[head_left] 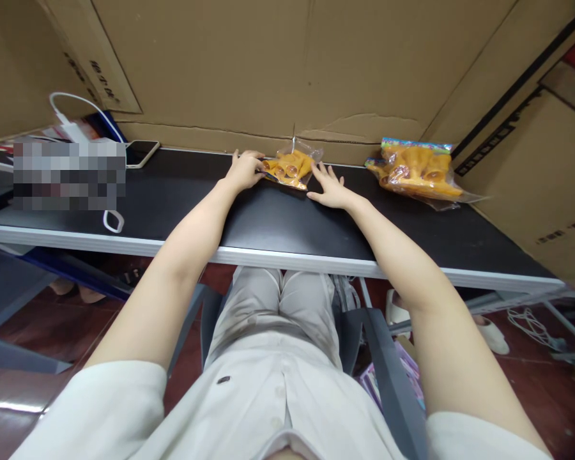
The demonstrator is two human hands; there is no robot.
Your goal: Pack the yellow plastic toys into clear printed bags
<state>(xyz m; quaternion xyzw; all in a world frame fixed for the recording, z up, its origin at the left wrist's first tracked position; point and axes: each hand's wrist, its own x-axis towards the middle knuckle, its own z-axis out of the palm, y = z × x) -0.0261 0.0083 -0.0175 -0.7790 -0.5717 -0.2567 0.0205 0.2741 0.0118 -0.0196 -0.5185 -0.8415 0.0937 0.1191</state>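
Observation:
A small clear plastic bag of orange toy pieces (291, 167) lies at the far edge of the black table (249, 217), against the cardboard wall. My left hand (243, 170) has its fingers curled on the bag's left end. My right hand (329, 186) lies flat with fingers spread, touching the bag's right side. Further right on the table sits a pile of similar filled bags with a colourful header strip (419, 168), apart from both hands.
Cardboard sheets (268, 64) wall in the back and right of the table. A phone (141, 153), a white charger cable (76, 108) and a blurred patch lie at the left. A white loop (114, 221) rests near the front edge. My knees are under the table.

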